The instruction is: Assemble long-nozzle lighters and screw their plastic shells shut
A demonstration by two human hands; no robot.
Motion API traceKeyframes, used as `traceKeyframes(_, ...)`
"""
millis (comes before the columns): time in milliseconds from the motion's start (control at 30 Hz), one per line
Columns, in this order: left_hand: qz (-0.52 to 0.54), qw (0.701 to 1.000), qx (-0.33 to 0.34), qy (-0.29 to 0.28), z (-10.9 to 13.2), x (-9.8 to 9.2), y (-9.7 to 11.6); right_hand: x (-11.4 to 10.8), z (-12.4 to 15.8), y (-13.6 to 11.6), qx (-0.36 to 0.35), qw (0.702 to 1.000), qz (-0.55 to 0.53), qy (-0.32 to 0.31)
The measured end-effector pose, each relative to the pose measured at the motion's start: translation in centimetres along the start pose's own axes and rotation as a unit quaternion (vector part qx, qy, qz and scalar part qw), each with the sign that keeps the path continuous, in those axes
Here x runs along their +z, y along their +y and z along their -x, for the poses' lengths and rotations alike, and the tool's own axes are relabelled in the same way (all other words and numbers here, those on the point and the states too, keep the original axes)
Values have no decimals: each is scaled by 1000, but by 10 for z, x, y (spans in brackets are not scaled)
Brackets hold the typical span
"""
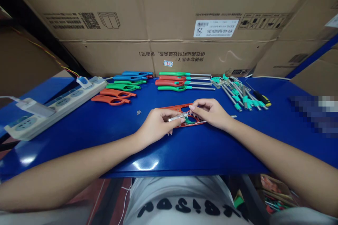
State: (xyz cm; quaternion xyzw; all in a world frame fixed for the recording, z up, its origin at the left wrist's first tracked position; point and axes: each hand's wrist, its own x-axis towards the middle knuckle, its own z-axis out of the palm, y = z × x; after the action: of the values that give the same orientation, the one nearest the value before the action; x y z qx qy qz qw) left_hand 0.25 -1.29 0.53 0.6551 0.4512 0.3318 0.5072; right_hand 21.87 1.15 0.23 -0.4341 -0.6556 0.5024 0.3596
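Pinching a thin metal tube (176,117) between the thumb and fingers of my left hand (157,123), I hold it low over the open red shell (174,107), which lies flat on the blue table (105,137); my right hand (211,113) is drawn in close to the left, fingertips curled down at the tube's other end, where a teal piece (190,121) sits inside the shell; whether those fingers grip the piece or only press on it I cannot tell. As I judge it, this one is about midway: the shell is open with no cover on it, the tube is not yet lying flat in its channel, and nothing is fastened. Just beyond the shell lie four closed lighters (182,80) in green and red, rods pointing right, which look finished. Beyond the shell and to its left wait empty handles (123,89) in blue, green and orange. To the right of the shell is a loose pile of tubes (237,95) with teal ends, with a screwdriver (263,98) at its far edge, so plenty seems left to put together. A few small screws (138,112) lie just left of the shell; a power strip (52,108) sits well off to its left; a cardboard box (169,10) stands behind everything.
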Motion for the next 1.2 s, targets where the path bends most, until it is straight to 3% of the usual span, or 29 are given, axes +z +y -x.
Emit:
traceKeyframes(800,-1,1000,17,-10,1,1,-1,2,2,2,-17,999,32,-20)
traceKeyframes(1200,7,1000,-17,-2,1,-1,5,3,2,-2,-32,999,16,-24)
